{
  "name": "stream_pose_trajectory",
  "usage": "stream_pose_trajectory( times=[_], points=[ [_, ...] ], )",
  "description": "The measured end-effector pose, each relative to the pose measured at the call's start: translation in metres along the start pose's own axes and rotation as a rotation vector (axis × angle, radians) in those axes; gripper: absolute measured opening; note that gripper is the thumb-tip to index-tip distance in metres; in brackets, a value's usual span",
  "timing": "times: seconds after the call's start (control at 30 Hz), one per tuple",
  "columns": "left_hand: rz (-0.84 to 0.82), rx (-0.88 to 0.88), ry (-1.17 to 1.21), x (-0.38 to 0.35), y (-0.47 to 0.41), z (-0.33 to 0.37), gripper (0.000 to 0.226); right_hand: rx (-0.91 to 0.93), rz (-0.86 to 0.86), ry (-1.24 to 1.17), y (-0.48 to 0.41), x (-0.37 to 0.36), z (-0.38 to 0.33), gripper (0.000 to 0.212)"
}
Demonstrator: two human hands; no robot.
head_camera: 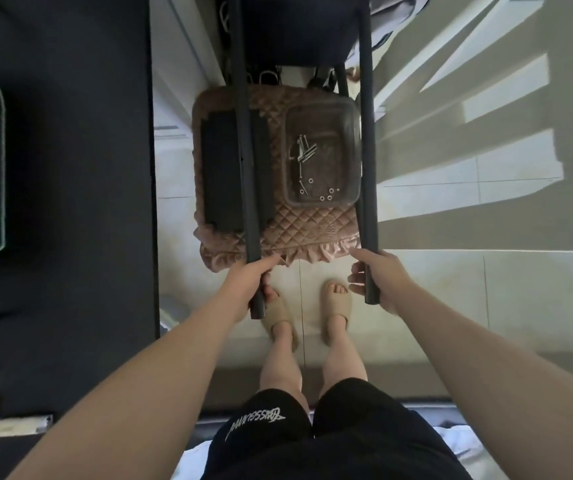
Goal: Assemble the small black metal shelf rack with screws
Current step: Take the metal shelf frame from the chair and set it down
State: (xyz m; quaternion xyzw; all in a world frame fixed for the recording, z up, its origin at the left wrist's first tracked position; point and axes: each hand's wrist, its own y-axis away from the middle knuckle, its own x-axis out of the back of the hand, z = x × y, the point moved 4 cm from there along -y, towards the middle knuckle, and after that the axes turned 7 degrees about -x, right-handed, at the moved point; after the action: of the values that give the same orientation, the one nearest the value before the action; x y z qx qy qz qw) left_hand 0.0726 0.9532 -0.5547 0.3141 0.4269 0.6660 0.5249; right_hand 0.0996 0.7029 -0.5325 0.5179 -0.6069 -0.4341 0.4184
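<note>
The black metal rack (299, 29) is held out in front of me, its two long tube legs pointing back toward my body. My left hand (248, 284) grips the left leg (245, 150) near its end. My right hand (380, 280) holds the right leg (368, 150) near its end, fingers partly spread. Below the rack, a clear plastic tray (354, 112) holds several silver screws (304, 150) and washers. A black shelf panel (219, 171) lies beside the tray, partly hidden by the left leg.
Tray and panel rest on a pink quilted cushion (299, 225) on a stool. A black desk (60, 168) runs along the left. My sandalled feet (307, 311) stand on the light tiled floor. Sunlit tiles lie to the right.
</note>
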Motion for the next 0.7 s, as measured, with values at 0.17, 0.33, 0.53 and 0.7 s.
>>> stream_pose_trajectory(
  times=[0.17,0.33,0.53,0.7],
  points=[
    [0.175,-0.132,-0.088,-0.008,0.017,0.035,0.028,0.070,0.014,0.003,0.023,-0.005,-0.027,0.022],
    [0.247,-0.163,-0.199,-0.011,0.038,0.044,0.044,0.127,0.085,0.018,0.050,-0.003,-0.032,0.018],
    [0.250,-0.254,-0.310,-0.006,0.072,0.052,0.055,0.161,0.129,0.004,0.091,-0.006,-0.019,0.022],
    [0.210,-0.288,-0.312,-0.003,0.109,0.054,0.042,0.205,0.138,-0.030,0.129,-0.012,-0.009,0.018]
  ],
)
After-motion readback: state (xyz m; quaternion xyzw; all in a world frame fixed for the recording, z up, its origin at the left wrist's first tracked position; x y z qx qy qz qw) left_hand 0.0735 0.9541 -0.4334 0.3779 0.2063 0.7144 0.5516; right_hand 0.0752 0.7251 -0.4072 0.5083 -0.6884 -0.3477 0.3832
